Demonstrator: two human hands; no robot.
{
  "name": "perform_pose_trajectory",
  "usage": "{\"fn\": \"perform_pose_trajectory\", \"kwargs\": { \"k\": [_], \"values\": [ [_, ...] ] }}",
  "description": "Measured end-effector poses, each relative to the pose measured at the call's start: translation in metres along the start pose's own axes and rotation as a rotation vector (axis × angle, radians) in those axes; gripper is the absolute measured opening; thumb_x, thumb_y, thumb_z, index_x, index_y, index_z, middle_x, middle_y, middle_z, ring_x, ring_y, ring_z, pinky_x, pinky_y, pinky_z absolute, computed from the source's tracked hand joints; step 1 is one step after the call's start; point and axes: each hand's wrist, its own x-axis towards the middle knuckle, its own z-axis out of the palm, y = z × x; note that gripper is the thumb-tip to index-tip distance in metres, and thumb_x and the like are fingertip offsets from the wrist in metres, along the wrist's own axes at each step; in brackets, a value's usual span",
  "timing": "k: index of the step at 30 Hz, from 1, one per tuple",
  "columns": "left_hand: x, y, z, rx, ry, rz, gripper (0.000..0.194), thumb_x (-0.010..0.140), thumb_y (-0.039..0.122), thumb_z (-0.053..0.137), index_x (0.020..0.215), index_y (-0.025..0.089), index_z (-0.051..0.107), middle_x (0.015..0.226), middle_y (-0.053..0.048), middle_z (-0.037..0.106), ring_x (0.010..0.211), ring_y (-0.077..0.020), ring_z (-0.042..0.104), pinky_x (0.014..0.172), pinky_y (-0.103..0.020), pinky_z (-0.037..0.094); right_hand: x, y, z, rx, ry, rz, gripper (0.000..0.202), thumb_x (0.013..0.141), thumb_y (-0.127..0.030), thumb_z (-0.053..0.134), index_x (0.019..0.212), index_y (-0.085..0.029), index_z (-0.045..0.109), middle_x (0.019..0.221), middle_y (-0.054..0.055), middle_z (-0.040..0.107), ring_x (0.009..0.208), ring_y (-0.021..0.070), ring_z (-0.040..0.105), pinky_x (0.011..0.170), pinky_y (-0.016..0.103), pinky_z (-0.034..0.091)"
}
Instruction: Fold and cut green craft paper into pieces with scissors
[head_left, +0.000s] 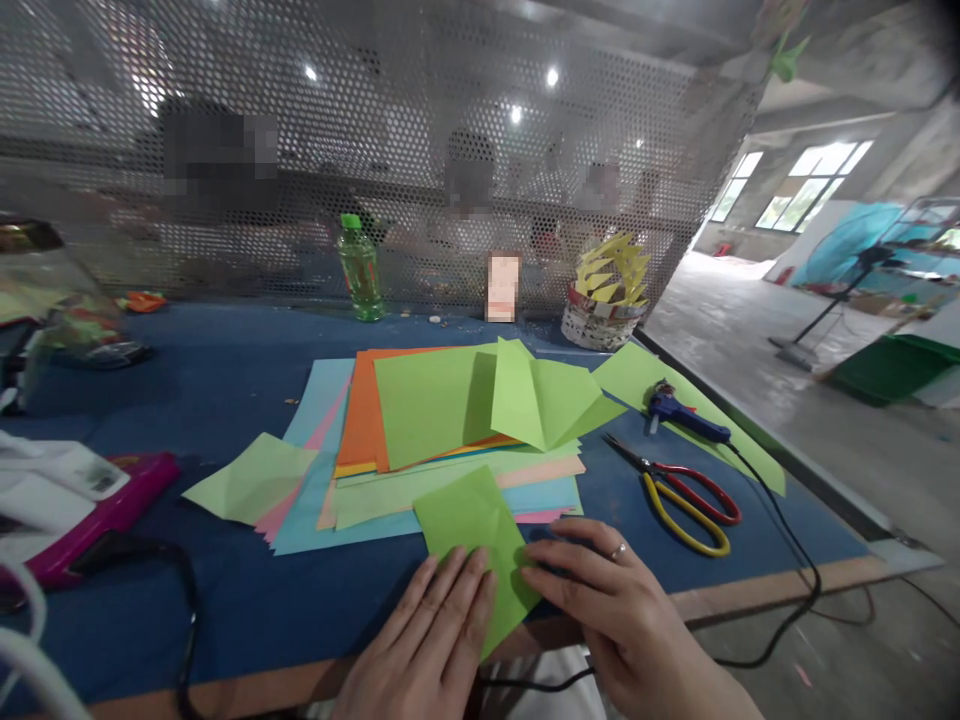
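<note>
A folded green sheet of paper [480, 520] lies at the front edge of the table, one corner pointing away from me. My left hand [431, 630] rests flat on its lower left part, fingers stretched out side by side. On the right edge of the same sheet, the fingertips of my right hand [600, 590] touch the paper; its fingers are extended and slightly bent, with a ring on one. Just beyond is a stack of coloured paper [360, 400], topped by a creased green sheet [517, 395].
Right of the stack lie red-and-yellow-handled scissors [675, 490] and a blue glue gun [686, 415] with a black cord. Behind stand a green bottle [361, 270] and a basket [600, 320] holding yellow paper strips. A magenta tool [112, 520] lies left, before a perforated metal screen [420, 110].
</note>
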Motion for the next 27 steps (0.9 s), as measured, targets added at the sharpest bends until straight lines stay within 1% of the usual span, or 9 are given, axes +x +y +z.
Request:
{"fn": "perform_pose_trajectory", "kwargs": {
  "k": [3,5,7,9,13,15,21,23,27],
  "values": [
    [-0.004,-0.001,0.006,0.014,-0.011,0.015,0.047,0.086,0.008,0.036,0.127,0.009,0.059,0.136,-0.014,0.059,0.129,-0.025,0.052,0.115,-0.044,0.032,-0.001,0.001,-0.002,-0.084,-0.073,-0.045,0.058,0.081,-0.001,0.044,0.134,-0.023,0.055,0.139,0.002,0.057,0.13,0.0289,0.041,0.102,0.048,0.041],
    [-0.009,-0.004,0.009,-0.009,0.0,0.029,0.05,0.084,0.007,0.035,0.129,0.009,0.058,0.137,-0.013,0.059,0.13,-0.0246,0.051,0.113,-0.043,0.035,-0.002,0.001,-0.003,-0.132,-0.087,-0.069,0.057,0.081,-0.004,0.046,0.134,-0.021,0.055,0.139,0.003,0.057,0.13,0.0304,0.042,0.101,0.05,0.04],
    [-0.015,-0.01,0.01,-0.055,0.013,0.026,0.052,0.083,0.007,0.035,0.129,0.009,0.058,0.138,-0.012,0.058,0.132,-0.0234,0.048,0.113,-0.042,0.035,-0.002,0.001,-0.004,-0.159,-0.096,-0.086,0.058,0.079,-0.005,0.046,0.134,-0.02,0.055,0.139,0.004,0.057,0.129,0.031,0.044,0.1,0.049,0.04],
    [-0.021,-0.015,0.005,-0.093,0.036,0.003,0.054,0.08,0.006,0.034,0.129,0.01,0.058,0.138,-0.012,0.057,0.134,-0.0219,0.046,0.115,-0.042,0.032,-0.003,0.002,-0.004,-0.163,-0.096,-0.094,0.059,0.079,-0.004,0.046,0.135,-0.02,0.055,0.14,0.004,0.057,0.129,0.0307,0.044,0.101,0.048,0.039],
    [-0.03,-0.022,-0.01,-0.086,-0.043,-0.076,0.061,0.076,0.0,0.034,0.132,0.011,0.056,0.14,-0.008,0.056,0.136,-0.02,0.043,0.116,-0.041,0.031,-0.004,0.004,-0.002,-0.152,-0.094,-0.09,0.062,0.078,-0.002,0.045,0.136,-0.02,0.053,0.142,0.002,0.054,0.13,0.03,0.042,0.102,0.047,0.037],
    [-0.032,-0.022,-0.014,-0.066,-0.046,-0.081,0.059,0.078,0.001,0.034,0.132,0.012,0.056,0.139,-0.008,0.057,0.136,-0.0199,0.044,0.116,-0.041,0.03,-0.004,0.005,0.0,-0.148,-0.096,-0.101,0.062,0.077,-0.002,0.045,0.136,-0.019,0.053,0.142,0.001,0.054,0.129,0.0301,0.042,0.101,0.047,0.037],
    [-0.026,-0.017,-0.012,-0.003,0.061,-0.009,0.045,0.091,0.008,0.031,0.12,0.012,0.065,0.129,-0.01,0.065,0.126,-0.0217,0.055,0.115,-0.046,0.028,0.001,0.003,-0.003,-0.152,-0.057,-0.15,0.058,0.076,-0.002,0.044,0.131,-0.017,0.057,0.136,0.003,0.06,0.124,0.0289,0.047,0.097,0.045,0.041],
    [-0.023,-0.014,-0.012,-0.015,0.084,0.02,0.042,0.094,0.01,0.032,0.115,0.014,0.067,0.124,-0.008,0.068,0.123,-0.0205,0.058,0.115,-0.046,0.028,0.003,0.003,-0.004,-0.164,-0.036,-0.149,0.056,0.078,-0.001,0.043,0.13,-0.018,0.058,0.135,0.003,0.062,0.123,0.0275,0.049,0.096,0.043,0.042],
    [-0.023,-0.005,-0.013,-0.085,0.093,0.017,0.038,0.097,0.01,0.035,0.116,0.02,0.066,0.123,-0.001,0.069,0.121,-0.0148,0.059,0.116,-0.039,0.031,0.004,0.004,-0.004,-0.181,-0.026,-0.146,0.053,0.081,-0.003,0.044,0.129,-0.019,0.059,0.134,0.002,0.062,0.121,0.0265,0.051,0.095,0.042,0.043]
  ]
}}
